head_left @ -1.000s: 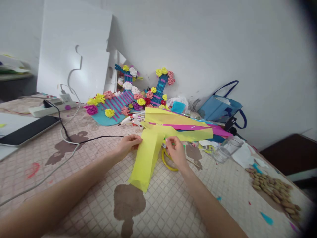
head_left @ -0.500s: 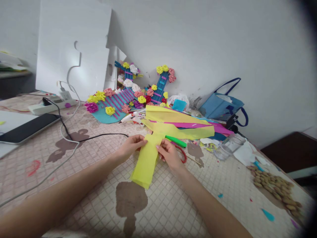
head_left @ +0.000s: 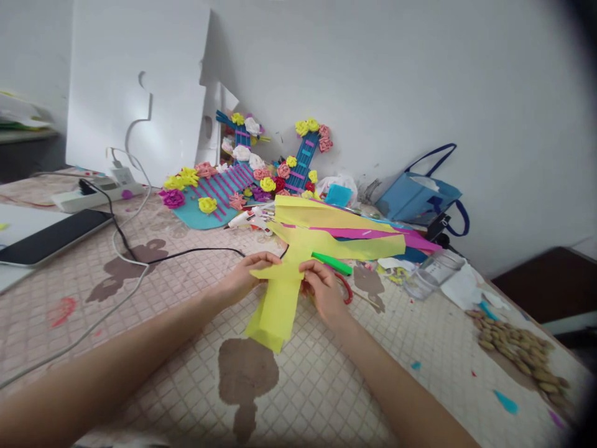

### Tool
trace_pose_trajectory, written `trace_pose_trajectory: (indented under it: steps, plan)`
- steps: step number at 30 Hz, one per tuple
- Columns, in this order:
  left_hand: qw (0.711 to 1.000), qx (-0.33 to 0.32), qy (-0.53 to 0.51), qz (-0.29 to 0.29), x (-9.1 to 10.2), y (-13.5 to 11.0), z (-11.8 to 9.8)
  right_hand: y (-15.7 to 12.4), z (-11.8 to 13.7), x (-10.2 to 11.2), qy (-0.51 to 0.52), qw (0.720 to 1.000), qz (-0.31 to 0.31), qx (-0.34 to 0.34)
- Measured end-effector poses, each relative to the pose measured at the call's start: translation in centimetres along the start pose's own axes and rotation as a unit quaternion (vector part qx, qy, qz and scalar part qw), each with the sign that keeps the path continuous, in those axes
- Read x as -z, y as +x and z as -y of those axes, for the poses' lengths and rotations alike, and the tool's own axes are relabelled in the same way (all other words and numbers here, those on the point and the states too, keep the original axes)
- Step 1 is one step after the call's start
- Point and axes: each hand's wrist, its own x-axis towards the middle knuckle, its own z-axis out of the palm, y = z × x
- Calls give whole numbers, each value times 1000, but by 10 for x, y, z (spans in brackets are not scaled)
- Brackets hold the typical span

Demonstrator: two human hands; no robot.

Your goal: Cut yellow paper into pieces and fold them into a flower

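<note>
A long yellow paper strip [head_left: 278,305] lies folded on the tiled tabletop [head_left: 186,348], running back to a pile of yellow, pink and blue sheets [head_left: 345,230]. My left hand [head_left: 245,278] pinches the strip's left edge. My right hand [head_left: 321,287] pinches the right edge, fingers curled over the paper. The part between both hands is raised into a fold. Red-handled scissors [head_left: 345,287] and a green marker [head_left: 332,264] lie just right of my right hand.
Blue craft pieces with paper flowers [head_left: 224,190] and a glue gun [head_left: 249,219] sit behind. A phone [head_left: 51,236], power strip [head_left: 93,194] and cables [head_left: 125,249] lie left. A blue bag [head_left: 417,199], clear jar [head_left: 431,272] and nuts [head_left: 517,354] lie right.
My right hand left the spot by the scissors and took hold of the yellow strip. Both hands have drawn the strip toward me and lifted a fold in it.
</note>
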Motion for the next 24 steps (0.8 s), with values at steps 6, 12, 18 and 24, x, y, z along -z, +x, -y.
trace_pose_trajectory:
  steps: [6,12,18,24]
  plan:
    - [998,48,26,-35,-4,-5,-4,-2,5,-1,-46,999,9,6]
    - [994,59,85,-24,-4,-6,-2,-1,3,0,-91,995,26,13]
    - [994,76,74,-24,-3,-6,-2,-1,4,0,-249,958,14,141]
    - [994,56,76,-53,-7,-6,-3,-2,2,0,-227,969,-8,102]
